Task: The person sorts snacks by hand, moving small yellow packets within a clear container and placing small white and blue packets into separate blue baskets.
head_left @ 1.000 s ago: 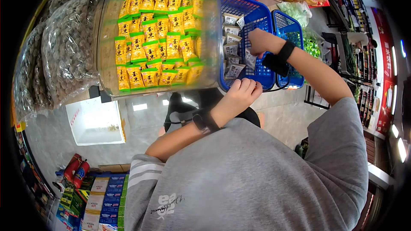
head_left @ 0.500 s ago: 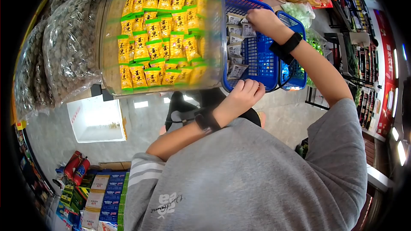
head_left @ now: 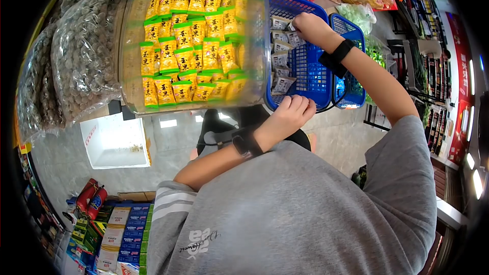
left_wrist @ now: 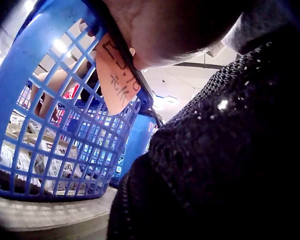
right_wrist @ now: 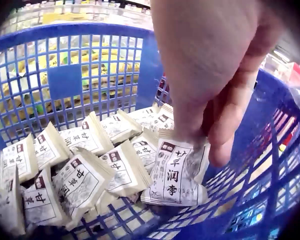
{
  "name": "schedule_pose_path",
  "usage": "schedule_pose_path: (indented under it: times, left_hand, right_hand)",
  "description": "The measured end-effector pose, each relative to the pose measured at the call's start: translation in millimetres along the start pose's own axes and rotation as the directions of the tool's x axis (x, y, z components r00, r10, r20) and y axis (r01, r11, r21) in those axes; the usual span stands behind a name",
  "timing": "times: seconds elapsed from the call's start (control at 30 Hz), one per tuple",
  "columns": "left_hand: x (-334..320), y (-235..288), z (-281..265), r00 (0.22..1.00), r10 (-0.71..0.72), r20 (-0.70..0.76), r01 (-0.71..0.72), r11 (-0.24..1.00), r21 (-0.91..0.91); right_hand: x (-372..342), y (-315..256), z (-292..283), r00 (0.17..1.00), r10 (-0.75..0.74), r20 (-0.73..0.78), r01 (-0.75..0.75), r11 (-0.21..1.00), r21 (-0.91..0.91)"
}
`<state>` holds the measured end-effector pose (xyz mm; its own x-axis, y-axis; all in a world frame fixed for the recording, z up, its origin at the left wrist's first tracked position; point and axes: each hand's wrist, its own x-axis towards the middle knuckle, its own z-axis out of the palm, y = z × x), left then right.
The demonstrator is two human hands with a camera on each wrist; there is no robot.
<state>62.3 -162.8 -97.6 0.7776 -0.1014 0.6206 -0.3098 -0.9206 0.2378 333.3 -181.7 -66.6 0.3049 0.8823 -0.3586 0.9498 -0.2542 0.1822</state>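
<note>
My right hand [head_left: 315,29] reaches into the far part of a blue plastic basket [head_left: 311,79]. In the right wrist view its fingers pinch the top edge of a cream snack packet [right_wrist: 172,175] with black printed characters. That packet stands tilted beside several like packets [right_wrist: 80,185], gathered along the basket's left side in the head view. My left hand [head_left: 289,116] grips the basket's near rim, fingers hooked over it. An orange handwritten price tag [left_wrist: 116,75] hangs just under that hand in the left wrist view.
Left of the basket, a clear bin [head_left: 196,108] holds yellow and green packets [head_left: 183,56]. A second blue basket [head_left: 351,23] stands to the right. Large bags of dark goods [head_left: 84,46] lie far left, and a white foam box [head_left: 114,145] is on the floor.
My right hand has carried the packet from the basket's middle to its far end, beside the others, then has barely moved over the last half second. The left hand stays on the rim.
</note>
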Motion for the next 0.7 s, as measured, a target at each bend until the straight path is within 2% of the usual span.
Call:
schedule_pose_path:
  times: [0.03,0.13,0.27,0.33,0.47,0.53,0.57,0.63,0.7]
  left_hand:
    - [0,0,0,1.000,0.003,-0.002,-0.003,1.000,0.003]
    - [0,0,-1,1.000,0.003,0.007,-0.003,1.000,0.001]
    - [-1,0,0,1.000,-0.003,-0.002,0.003,1.000,0.018]
    - [-1,0,1,1.000,0.004,-0.002,-0.004,1.000,0.025]
    - [0,0,0,1.000,0.001,-0.007,-0.001,1.000,0.018]
    - [0,0,0,1.000,0.002,-0.010,-0.002,1.000,0.010]
    - [1,1,1,1.000,0.004,-0.010,-0.004,1.000,0.009]
    - [0,1,0,1.000,-0.002,-0.015,0.002,1.000,0.016]
    - [0,0,-1,1.000,-0.002,-0.009,0.002,1.000,0.015]
  right_hand:
    - [2,-1,-2,0.998,0.045,0.043,-0.046,0.999,0.025]
    - [-2,1,-10,0.998,0.063,-0.017,-0.060,0.991,0.116]
    - [-4,8,-12,0.997,0.074,0.033,-0.079,0.977,0.198]
    - [-10,9,-8,0.997,-0.019,-0.072,0.035,0.971,0.234]
    - [-8,3,-8,0.990,-0.063,-0.126,0.093,0.964,0.249]
    - [-5,-5,-12,0.998,0.050,0.048,-0.057,0.985,0.165]
    - [-3,-5,-12,0.997,0.052,0.048,-0.059,0.984,0.165]
    - [1,-4,-9,0.985,0.082,0.149,-0.106,0.981,0.160]
    - [1,0,-5,0.991,0.080,0.106,-0.102,0.968,0.228]
